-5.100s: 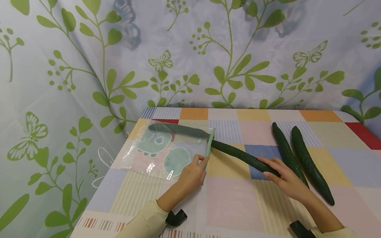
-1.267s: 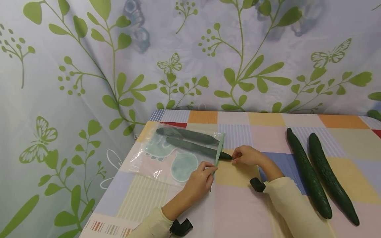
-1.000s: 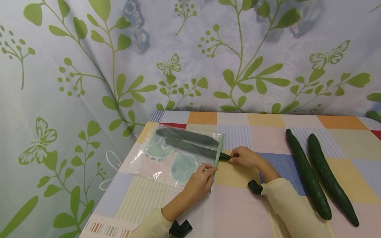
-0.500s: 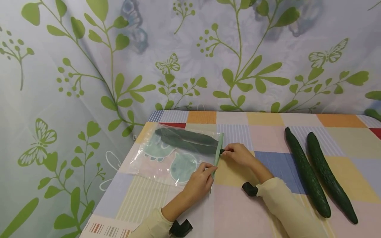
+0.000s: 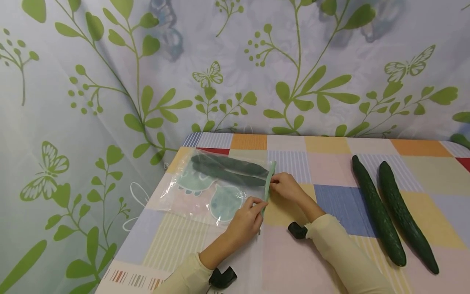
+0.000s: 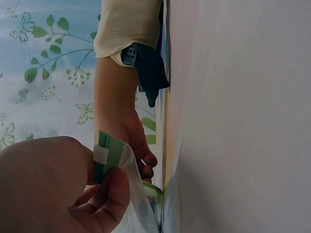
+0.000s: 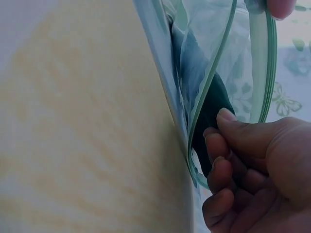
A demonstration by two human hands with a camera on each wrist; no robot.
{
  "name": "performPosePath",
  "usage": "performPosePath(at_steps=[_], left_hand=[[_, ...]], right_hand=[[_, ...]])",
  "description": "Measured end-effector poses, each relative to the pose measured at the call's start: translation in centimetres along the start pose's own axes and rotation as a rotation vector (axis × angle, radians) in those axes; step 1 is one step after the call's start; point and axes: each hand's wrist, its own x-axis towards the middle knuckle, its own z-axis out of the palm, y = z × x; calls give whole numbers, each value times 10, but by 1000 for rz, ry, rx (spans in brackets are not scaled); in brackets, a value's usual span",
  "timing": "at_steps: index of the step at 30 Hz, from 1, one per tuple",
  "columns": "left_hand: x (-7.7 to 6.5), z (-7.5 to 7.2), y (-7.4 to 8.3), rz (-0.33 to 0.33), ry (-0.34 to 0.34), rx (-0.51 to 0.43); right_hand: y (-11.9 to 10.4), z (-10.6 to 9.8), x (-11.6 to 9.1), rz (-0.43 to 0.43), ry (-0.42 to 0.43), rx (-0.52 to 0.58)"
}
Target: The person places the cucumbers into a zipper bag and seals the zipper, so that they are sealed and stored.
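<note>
A clear zip bag (image 5: 194,206) with green edging and animal prints lies on the table, with two cucumbers (image 5: 235,165) side by side inside. My left hand (image 5: 244,222) pinches the green rim of its mouth; the left wrist view shows the zip strip (image 6: 112,148) between thumb and fingers. At the mouth, my right hand (image 5: 288,188) holds the near end of the lower cucumber (image 7: 218,99) between thumb and fingertips. In the right wrist view the mouth (image 7: 206,87) gapes around that dark green end. My right fingertips are right at the rim.
Two more cucumbers lie loose to the right, a left one (image 5: 380,212) and a right one (image 5: 407,216). A patchwork-patterned cloth (image 5: 330,163) covers the table. Behind it hangs a leaf-printed curtain (image 5: 227,53). Dark wrist-worn devices (image 5: 222,277) sit at both cuffs.
The right hand has moved left, sliding the second cucumber from mostly outside the bag to almost wholly inside, alongside the first. The left hand has kept its grip on the rim.
</note>
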Motion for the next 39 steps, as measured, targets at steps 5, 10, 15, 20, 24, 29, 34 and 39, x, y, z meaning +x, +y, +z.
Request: performPosePath(at_steps=[5,10,15,20,24,29,34,39], left_hand=[[1,1,1,-2,-6,-5],[1,2,2,4,6,-7],[0,2,3,8,4,-21],[1,2,3,10,2,-30],[2,2,2,8,6,-26],[2,2,2,-2,-2,-29],[2,3,2,-11,-7,-33],[2,6,2,-16,-12,-27]], right_hand=[[0,-1,0,12,7,-16],[0,0,0,31,-9,-19],[1,2,-2,94,-52,-14],[1,1,-2,120,-47,-15],[1,2,-1,130,-43,-40],[1,2,-2,112,-26,-65],[2,1,-3,77,-21,-89],[6,-2,-9,66,-12,-96]])
